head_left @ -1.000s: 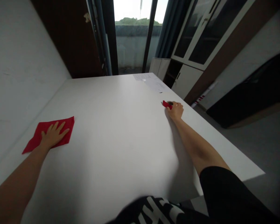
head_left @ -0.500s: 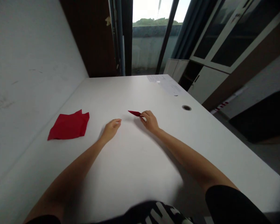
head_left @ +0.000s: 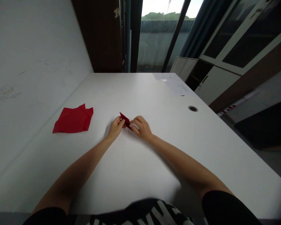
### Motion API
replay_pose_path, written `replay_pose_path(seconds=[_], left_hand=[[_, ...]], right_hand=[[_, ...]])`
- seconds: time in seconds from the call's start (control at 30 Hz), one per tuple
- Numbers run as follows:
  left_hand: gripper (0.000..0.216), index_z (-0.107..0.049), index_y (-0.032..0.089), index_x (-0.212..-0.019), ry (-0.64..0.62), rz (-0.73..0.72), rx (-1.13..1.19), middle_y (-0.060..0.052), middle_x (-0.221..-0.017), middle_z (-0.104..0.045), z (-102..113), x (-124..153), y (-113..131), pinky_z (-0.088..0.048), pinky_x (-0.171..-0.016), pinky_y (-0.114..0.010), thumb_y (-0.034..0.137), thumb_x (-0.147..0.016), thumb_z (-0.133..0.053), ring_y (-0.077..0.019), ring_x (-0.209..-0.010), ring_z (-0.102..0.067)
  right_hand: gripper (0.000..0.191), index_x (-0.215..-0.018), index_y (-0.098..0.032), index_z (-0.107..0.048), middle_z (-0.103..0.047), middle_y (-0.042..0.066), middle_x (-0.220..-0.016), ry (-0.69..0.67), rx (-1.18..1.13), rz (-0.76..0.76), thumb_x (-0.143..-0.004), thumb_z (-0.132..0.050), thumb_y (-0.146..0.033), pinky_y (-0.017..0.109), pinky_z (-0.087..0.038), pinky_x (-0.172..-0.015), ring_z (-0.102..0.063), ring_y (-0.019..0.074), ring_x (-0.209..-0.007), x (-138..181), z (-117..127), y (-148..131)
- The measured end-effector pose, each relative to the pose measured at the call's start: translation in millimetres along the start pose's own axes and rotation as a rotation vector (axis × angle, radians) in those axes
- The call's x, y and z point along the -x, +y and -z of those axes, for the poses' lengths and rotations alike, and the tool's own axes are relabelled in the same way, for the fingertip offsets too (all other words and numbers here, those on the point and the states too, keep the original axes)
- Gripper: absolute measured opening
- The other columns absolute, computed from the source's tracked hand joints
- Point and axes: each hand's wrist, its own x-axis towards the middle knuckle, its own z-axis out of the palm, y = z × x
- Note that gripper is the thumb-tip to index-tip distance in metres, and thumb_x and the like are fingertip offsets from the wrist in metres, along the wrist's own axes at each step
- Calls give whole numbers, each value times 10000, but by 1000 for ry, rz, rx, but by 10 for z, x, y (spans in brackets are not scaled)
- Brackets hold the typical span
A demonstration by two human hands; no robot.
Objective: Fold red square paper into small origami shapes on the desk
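One red fold (head_left: 125, 120), left hand (head_left: 115, 128), right hand (head_left: 142, 127), mid-table (head_left: 154, 93)

Both bare forearms (head_left: 84, 168) stretch forward and angle inward, wrists straight, so that the left grip (head_left: 115, 127) and the right grip (head_left: 142, 127) sit knuckles-up side by side, almost meeting, each with thumb and fingertips pinched shut toward the other.

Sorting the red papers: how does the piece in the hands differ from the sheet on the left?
The folded piece is small and pointed; the red sheet is far larger, roughly square. The folded piece is pinched between left hand and right hand; the red sheet lies flat on the table, untouched. Both are red.
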Motion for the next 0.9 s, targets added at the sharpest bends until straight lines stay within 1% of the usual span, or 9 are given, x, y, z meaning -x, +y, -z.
replay_pose_path(seconds=[0.13,0.23,0.33,0.47,0.67,0.77,0.9], left_hand=[[341,-615,191,-1076,-68,-21,-28,-62,-897,-737,-29,21,-60,-586,-765,-353,460,-873,-668,-205,-783,-715],[344,-619,189,-1099,-94,-45,-69,-53,-892,-728,-48,54,-89,-586,-759,-343,455,-885,-658,-198,-785,-709],[343,-621,178,-1111,-105,-52,-88,-43,-873,-721,-61,78,-98,-583,-755,-335,440,-891,-649,-188,-774,-699],[330,-621,174,-1103,-115,-41,-58,-41,-878,-717,-75,98,-83,-583,-759,-334,423,-889,-654,-181,-768,-691],[312,-639,179,-1105,-105,-36,-85,-42,-873,-722,-74,106,-96,-566,-752,-326,408,-894,-650,-183,-758,-684],[301,-658,190,-1130,-114,-73,-129,-52,-925,-734,-76,132,-79,-555,-791,-329,374,-891,-657,-196,-812,-689],[313,-687,212,-1164,-103,-132,-192,-58,-1029,-740,-83,177,-23,-532,-843,-318,274,-857,-680,-218,-931,-691]], right_hand=[[268,-1129,-251,-703,-629,97,-973,40,22,-7,-1012,-496,-374,388,-497,-836,-565,240,-930,-17,3,5],[255,-1155,-256,-698,-630,95,-977,65,40,-12,-1007,-515,-356,379,-502,-828,-570,237,-935,-15,-17,9],[237,-1154,-242,-694,-627,91,-962,100,45,3,-1001,-538,-333,372,-503,-812,-571,231,-922,-3,-42,18],[223,-1159,-237,-685,-624,90,-973,140,38,4,-995,-555,-315,370,-508,-826,-577,229,-937,10,-59,29],[189,-1105,-247,-707,-629,86,-971,114,60,3,-987,-567,-296,366,-500,-799,-568,226,-924,7,-45,23],[183,-1088,-238,-706,-626,86,-975,115,68,-5,-987,-569,-302,362,-492,-792,-558,223,-918,4,-50,23],[169,-991,-215,-704,-613,90,-950,110,83,-40,-985,-562,-307,359,-475,-769,-538,225,-898,-2,-60,17]])
